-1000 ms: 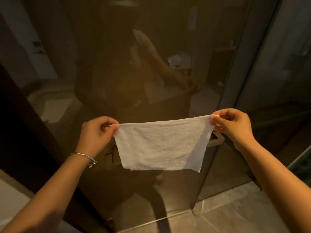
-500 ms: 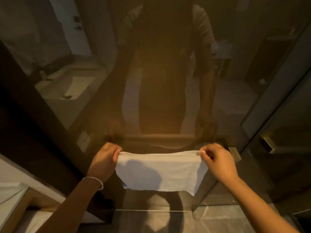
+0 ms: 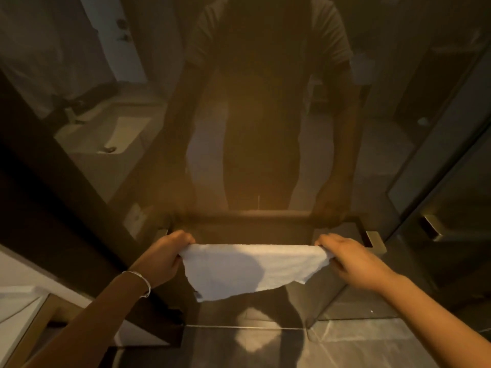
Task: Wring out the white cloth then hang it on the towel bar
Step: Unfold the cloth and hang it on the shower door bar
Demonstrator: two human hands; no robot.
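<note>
The white cloth (image 3: 247, 269) is spread wide and flat, its top edge stretched level between my hands, its lower edge hanging loose. My left hand (image 3: 164, 256) pinches the top left corner; it wears a thin bracelet. My right hand (image 3: 348, 258) pinches the top right corner. The towel bar (image 3: 376, 241) is a brass rail fixed to the dark glass door; only its right end bracket and a bit of the left end show. The cloth's top edge lies along the line of the bar, which it hides; I cannot tell whether the cloth rests on it.
The dark glass door (image 3: 252, 128) fills the view and reflects a person and a white basin. A second brass handle (image 3: 431, 229) sits on the glass panel to the right. Grey stone floor tiles (image 3: 372, 346) lie below. A pale counter edge (image 3: 24, 314) shows at lower left.
My view has tilted down and come closer to the glass door. Both hands have carried the stretched cloth down and forward to the level of the bar.
</note>
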